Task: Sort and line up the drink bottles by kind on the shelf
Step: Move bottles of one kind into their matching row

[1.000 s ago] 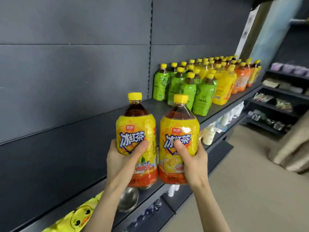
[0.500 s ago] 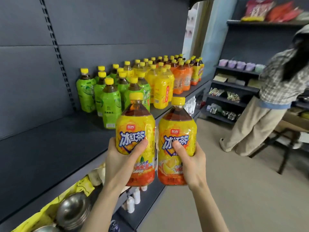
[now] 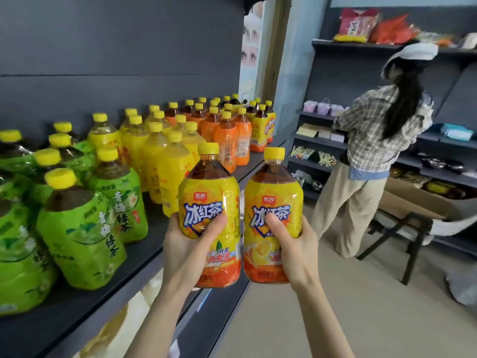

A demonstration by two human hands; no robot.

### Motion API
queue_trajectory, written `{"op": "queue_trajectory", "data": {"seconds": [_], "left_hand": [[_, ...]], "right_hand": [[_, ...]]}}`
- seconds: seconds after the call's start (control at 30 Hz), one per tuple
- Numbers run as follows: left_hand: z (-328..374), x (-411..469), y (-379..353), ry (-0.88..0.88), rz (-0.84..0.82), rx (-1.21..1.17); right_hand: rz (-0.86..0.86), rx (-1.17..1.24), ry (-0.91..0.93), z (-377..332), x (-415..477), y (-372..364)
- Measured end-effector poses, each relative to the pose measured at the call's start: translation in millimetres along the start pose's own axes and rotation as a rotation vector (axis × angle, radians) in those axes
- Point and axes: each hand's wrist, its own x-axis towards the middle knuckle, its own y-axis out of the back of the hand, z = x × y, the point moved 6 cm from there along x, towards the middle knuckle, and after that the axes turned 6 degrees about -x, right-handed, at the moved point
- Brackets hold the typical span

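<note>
The left hand wraps the left tea bottle, the right hand the right tea bottle, in air at 6 o'clock, off the shelf. Heavy, they may slip, or topple green bottles at 9 o'clock.

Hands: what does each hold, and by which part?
The left hand grips the left iced tea bottle round its middle, thumb across the front; the right hand grips the right iced tea bottle likewise.

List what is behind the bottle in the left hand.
Yellow bottles and orange bottles stand on the shelf behind the bottle that the left hand holds; it covers parts of the nearest ones.
</note>
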Motion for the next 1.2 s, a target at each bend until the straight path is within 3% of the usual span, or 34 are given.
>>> {"op": "queue_trajectory", "data": {"seconds": [0.27,0.63,1.2], "left_hand": [[-43.9,90.2,-109.4,0.004,-0.042,0.028],[-97.9,203.5,-256.0,0.007,0.149,0.048],[-176.6,368.0,-350.7,-0.028,0.464,0.146]], "right_hand": [[0.028,0.001,-0.003,37.1,133.9,33.3],[-0.168,-0.038,0.017,70.7,350.5,66.8],[-0.397,0.012,0.023,139.0,598.2,7.7]]}}
